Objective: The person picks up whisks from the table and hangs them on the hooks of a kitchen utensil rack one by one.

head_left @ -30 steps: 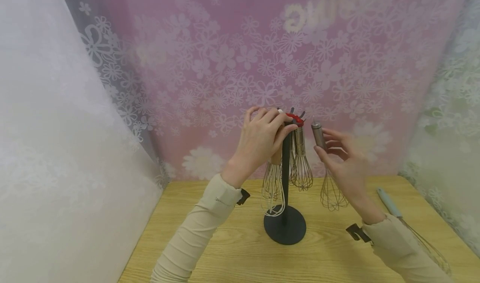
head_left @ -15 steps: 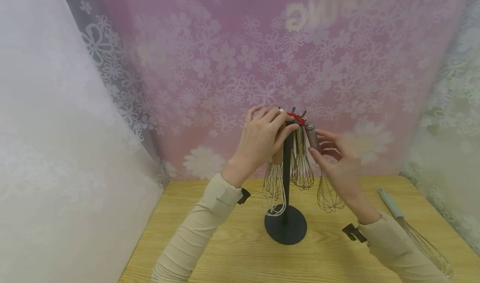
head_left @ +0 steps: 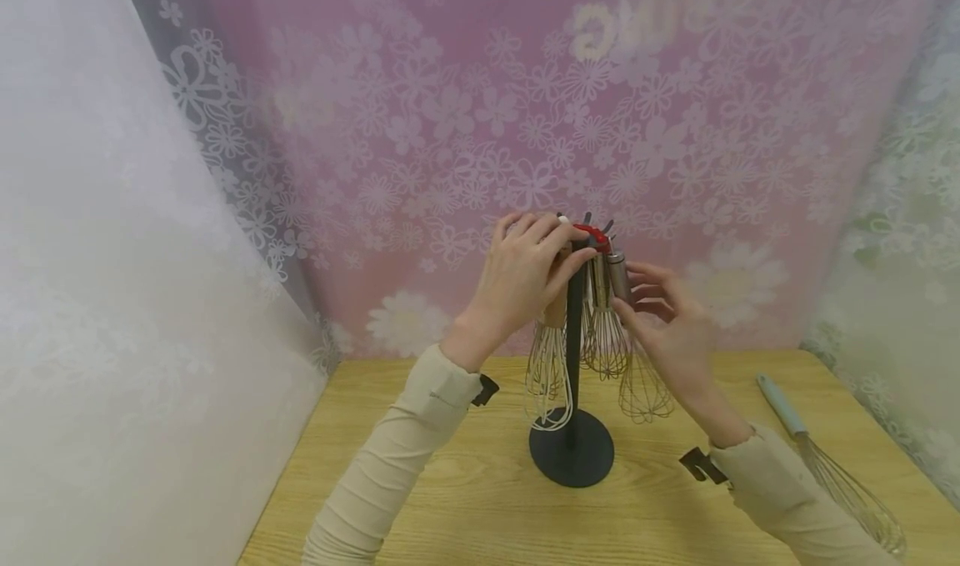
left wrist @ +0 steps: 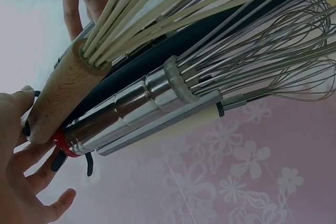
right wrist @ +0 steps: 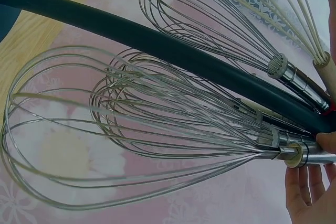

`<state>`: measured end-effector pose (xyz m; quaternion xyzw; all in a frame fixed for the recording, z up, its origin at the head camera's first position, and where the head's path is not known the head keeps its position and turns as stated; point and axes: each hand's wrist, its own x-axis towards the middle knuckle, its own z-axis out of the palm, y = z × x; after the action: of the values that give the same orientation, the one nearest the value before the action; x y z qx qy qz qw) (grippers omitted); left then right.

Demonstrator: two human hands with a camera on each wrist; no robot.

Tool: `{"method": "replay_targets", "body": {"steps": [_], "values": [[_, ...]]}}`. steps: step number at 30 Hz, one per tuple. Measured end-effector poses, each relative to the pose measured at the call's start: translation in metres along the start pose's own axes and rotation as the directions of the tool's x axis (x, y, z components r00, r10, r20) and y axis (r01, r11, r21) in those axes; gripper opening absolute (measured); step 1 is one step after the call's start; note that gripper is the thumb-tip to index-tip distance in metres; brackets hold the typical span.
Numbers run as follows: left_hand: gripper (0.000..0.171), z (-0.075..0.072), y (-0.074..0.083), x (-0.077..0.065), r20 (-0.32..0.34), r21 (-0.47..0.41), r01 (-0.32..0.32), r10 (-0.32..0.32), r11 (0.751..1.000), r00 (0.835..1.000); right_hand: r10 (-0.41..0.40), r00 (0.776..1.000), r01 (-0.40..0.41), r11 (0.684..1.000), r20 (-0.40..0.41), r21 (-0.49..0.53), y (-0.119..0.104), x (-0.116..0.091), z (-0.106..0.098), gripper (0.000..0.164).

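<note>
My left hand point(head_left: 517, 274) grips the top of a black stand point(head_left: 573, 358), thumb and fingers around its hooks. Beneath that hand hangs a whisk with a wooden handle point(left wrist: 68, 90) and cream wires. Several metal-handled whisks point(head_left: 602, 295) hang around the pole, one with a red loop point(head_left: 592, 234) at its top. My right hand point(head_left: 678, 324) pinches the steel handle of another whisk point(head_left: 619, 278) between thumb and fingers. Its hanging loop is right at a hook on the stand's right side, and its wire balloon point(right wrist: 63, 129) points down.
The stand's round base point(head_left: 572, 458) rests on a wood-grain table point(head_left: 465, 508). A whisk with a pale blue handle point(head_left: 782, 403) lies at the right, partly behind my right sleeve. A pink floral curtain point(head_left: 450, 132) stands behind, a white one point(head_left: 112, 299) at left.
My right hand has brought the steel whisk leftward, from apart from the stand to right beside its hooks and the hanging whisks. The left hand stays on the stand's top.
</note>
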<state>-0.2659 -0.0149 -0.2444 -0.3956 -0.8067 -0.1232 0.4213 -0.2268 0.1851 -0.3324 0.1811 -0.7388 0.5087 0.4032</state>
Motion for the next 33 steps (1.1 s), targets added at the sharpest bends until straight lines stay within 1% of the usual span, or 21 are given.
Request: {"method": "replay_targets", "body": {"steps": [1, 5, 8, 11, 16, 23, 26, 33], "values": [[0.026, 0.0, 0.0, 0.0, 0.008, -0.008, 0.0, 0.001, 1.0, 1.0, 0.013, 1.0, -0.013, 1.0, 0.004, 0.002, 0.004, 0.0, 0.0, 0.053], [0.027, -0.001, -0.003, -0.001, 0.04, -0.052, -0.005, 0.008, 0.999, 0.999, 0.045, 0.999, -0.045, 0.999, 0.022, 0.02, 0.006, -0.001, 0.001, 0.053], [0.031, -0.001, -0.006, -0.001, 0.056, -0.094, 0.004, 0.001, 0.996, 0.998, 0.049, 0.998, -0.05, 0.998, 0.031, 0.041, 0.006, -0.002, 0.002, 0.053], [0.035, -0.002, -0.011, -0.002, 0.058, -0.114, 0.022, -0.015, 0.993, 0.998, 0.049, 0.998, -0.051, 0.997, 0.039, 0.051, 0.006, -0.003, 0.004, 0.053], [0.041, -0.004, -0.017, -0.002, 0.058, -0.108, 0.034, -0.028, 0.994, 0.998, 0.052, 0.997, -0.055, 0.997, 0.052, 0.052, 0.005, -0.003, 0.006, 0.053], [0.044, -0.004, -0.023, -0.001, 0.094, -0.118, 0.069, -0.058, 0.991, 0.994, 0.041, 0.998, -0.044, 0.998, 0.051, 0.044, 0.007, -0.003, 0.008, 0.054], [0.044, -0.005, -0.024, -0.002, 0.106, -0.105, 0.087, -0.076, 0.991, 0.991, 0.043, 0.998, -0.045, 0.998, 0.05, 0.04, 0.007, -0.003, 0.008, 0.054], [0.048, -0.006, -0.022, -0.003, 0.095, -0.074, 0.119, -0.112, 0.99, 0.989, 0.052, 0.997, -0.053, 0.999, 0.055, 0.013, -0.006, -0.003, 0.009, 0.052]]}}
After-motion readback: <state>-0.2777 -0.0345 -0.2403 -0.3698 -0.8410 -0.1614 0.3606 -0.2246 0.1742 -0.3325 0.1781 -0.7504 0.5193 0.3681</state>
